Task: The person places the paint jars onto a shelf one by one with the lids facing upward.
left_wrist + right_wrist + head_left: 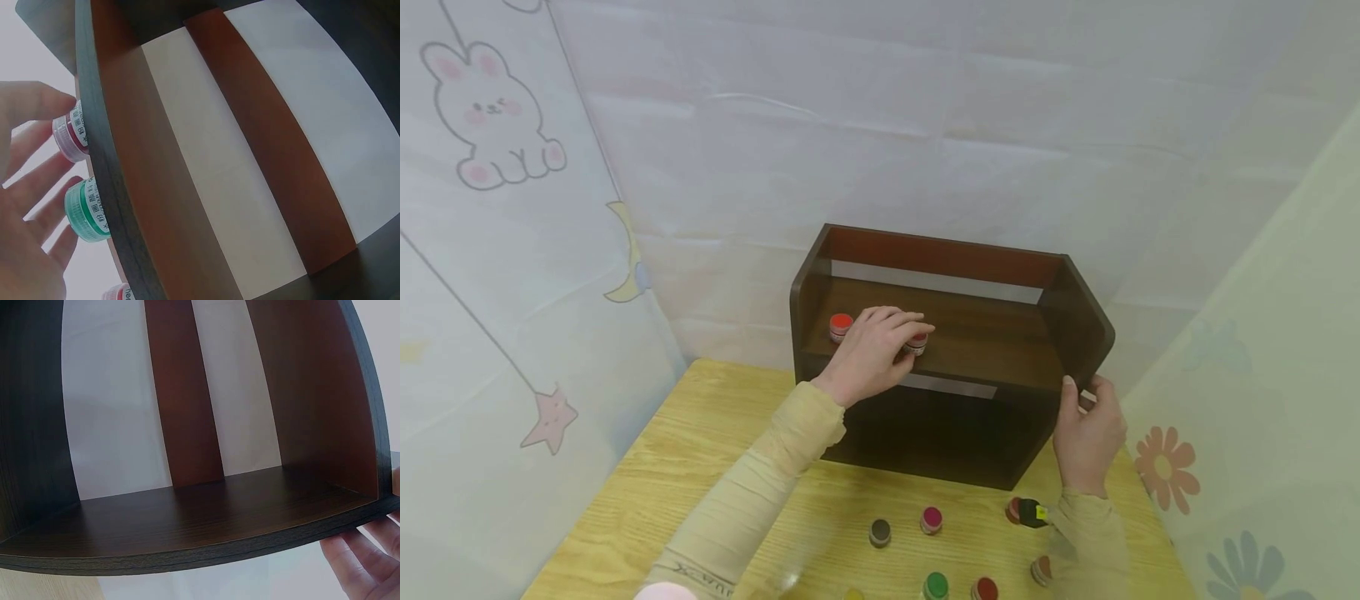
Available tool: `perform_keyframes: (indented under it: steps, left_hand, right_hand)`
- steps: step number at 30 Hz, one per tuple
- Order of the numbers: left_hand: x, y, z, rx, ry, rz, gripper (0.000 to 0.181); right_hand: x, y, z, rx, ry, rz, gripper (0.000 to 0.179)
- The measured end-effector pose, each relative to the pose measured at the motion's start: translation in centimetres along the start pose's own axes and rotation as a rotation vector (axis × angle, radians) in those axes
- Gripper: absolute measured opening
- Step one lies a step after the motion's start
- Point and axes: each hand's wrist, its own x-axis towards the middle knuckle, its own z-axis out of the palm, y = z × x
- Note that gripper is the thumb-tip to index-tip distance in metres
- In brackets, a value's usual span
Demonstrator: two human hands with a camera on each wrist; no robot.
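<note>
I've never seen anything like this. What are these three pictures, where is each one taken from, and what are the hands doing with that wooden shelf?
No machine here: a person works with bare hands and wears three cameras. The big picture comes from a camera on the head, looking down. The other two come from cameras on the wrists, so they show the shelf very close.

A dark wooden shelf stands on a light wooden table. The left hand reaches onto the upper board and pinches a small jar; a red-lidded jar stands beside it. The left wrist view also shows a green-lidded jar near the fingers. The right hand grips the shelf's right side panel.

More small paint jars with lids of different colours stand on the table in front.
</note>
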Motion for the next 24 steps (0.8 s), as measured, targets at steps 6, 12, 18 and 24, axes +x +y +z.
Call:
perform_keyframes:
  steps: [6, 12, 18, 24]
  left_hand:
    - [-0.03, 0.00, 0.04, 0.014, 0.004, 0.018, 0.032]
    - [0.09, 0.03, 0.18, 0.025, -0.006, 0.022, 0.032]
    - [0.06, 0.07, 0.33, 0.024, 0.009, 0.022, 0.035]
    - [0.05, 0.06, 0.34, -0.003, 0.059, 0.030, 0.042]
  right_hand:
    - [0.00, 0.00, -0.01, -0.007, -0.001, 0.004, 0.030]
    - [0.02, 0.08, 0.01, -0.004, -0.001, 0.009, 0.030]
    - [-0.06, 0.20, 0.08, 0.002, 0.004, 0.002, 0.030]
    - [-0.07, 0.21, 0.11, 0.006, 0.004, 0.000, 0.030]
